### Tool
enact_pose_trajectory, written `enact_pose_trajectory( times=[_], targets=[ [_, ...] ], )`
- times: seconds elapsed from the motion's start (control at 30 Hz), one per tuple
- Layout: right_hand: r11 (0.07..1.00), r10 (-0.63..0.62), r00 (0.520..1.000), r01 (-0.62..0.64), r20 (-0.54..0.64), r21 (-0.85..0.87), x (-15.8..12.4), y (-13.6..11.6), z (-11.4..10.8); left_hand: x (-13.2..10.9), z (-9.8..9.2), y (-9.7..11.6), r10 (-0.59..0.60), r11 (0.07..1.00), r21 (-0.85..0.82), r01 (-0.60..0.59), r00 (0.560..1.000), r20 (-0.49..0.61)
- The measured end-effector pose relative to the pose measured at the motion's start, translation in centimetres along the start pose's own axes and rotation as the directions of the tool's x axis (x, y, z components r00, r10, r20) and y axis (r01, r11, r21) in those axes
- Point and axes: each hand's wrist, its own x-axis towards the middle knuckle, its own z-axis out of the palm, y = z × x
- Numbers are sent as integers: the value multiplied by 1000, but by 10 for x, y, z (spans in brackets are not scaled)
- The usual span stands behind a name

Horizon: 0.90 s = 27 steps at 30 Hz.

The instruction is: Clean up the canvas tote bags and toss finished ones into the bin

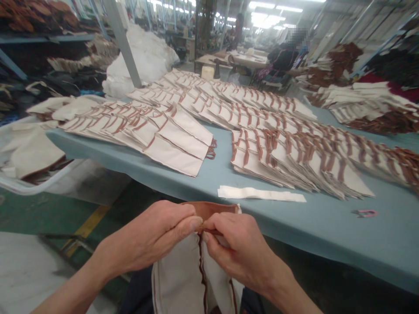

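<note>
A cream fabric piece with brown seams and a brown upper edge (178, 274) hangs over my lap, below the table's front edge. My left hand (172, 226) pinches its brown edge near the top of the middle seam. Right beside it, my right hand (232, 244) grips the same edge, thumb and fingers pressed together. The fingertips of both hands nearly meet. A pale strip (262, 194) lies on the blue-green table (216, 172) just beyond my hands. Small pink-handled snips (365, 213) rest farther right.
Overlapping rows of cream and brown pieces (183, 144) cover much of the table. At the left stands a white bin (36, 187) with fabric. A metal post (124, 48) rises behind the table. A person (281, 59) sits in the background.
</note>
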Motion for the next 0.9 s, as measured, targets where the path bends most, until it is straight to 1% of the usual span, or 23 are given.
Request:
enact_pose_trajectory(
  times=[0.13, 0.2, 0.3, 0.4, 0.5, 0.57, 0.63, 0.7, 0.77, 0.8, 0.83, 0.9],
  targets=[
    [997, -6, 1000, 6, -3, -78, -1, -2, 2, 4, 5, 7, 41, 979, 203, -32, 998, -44],
    [996, -10, 1000, 10, -7, -85, -1, -2, 2, 5, 7, 9, 72, 970, 235, -60, 997, -40],
    [997, 10, 1000, -9, 7, -71, -4, -2, 0, 5, 12, 7, 105, 970, 224, -95, 994, -35],
    [999, 47, 998, -47, 37, 8, -8, 0, -2, 6, 19, 2, 134, 981, 147, -126, 990, -44],
    [996, 54, 997, -57, 47, 74, -11, 2, -2, 9, 24, -5, 155, 988, 11, -154, 987, -49],
    [995, 51, 998, -54, 39, 79, -12, 2, -2, 10, 25, -9, 137, 986, -95, -141, 990, -41],
    [993, 46, 998, -49, 39, 103, -11, 0, -3, 11, 24, -11, 105, 973, -205, -105, 994, -8],
    [981, 40, 996, -54, 81, 189, -10, -2, -6, 10, 22, -12, 97, 951, -299, -78, 994, 47],
    [951, 41, 986, -89, 164, 296, -9, -3, -10, 7, 22, -10, 132, 940, -326, -98, 988, 82],
    [936, 45, 977, -113, 207, 333, -9, -3, -12, 4, 22, -8, 153, 949, -290, -123, 985, 82],
    [926, 51, 969, -137, 243, 352, -9, -3, -13, 1, 23, -7, 173, 965, -213, -155, 982, 70],
    [917, 69, 954, -176, 292, 359, -9, 0, -14, -5, 26, -3, 215, 976, 34, -216, 976, 25]
  ],
)
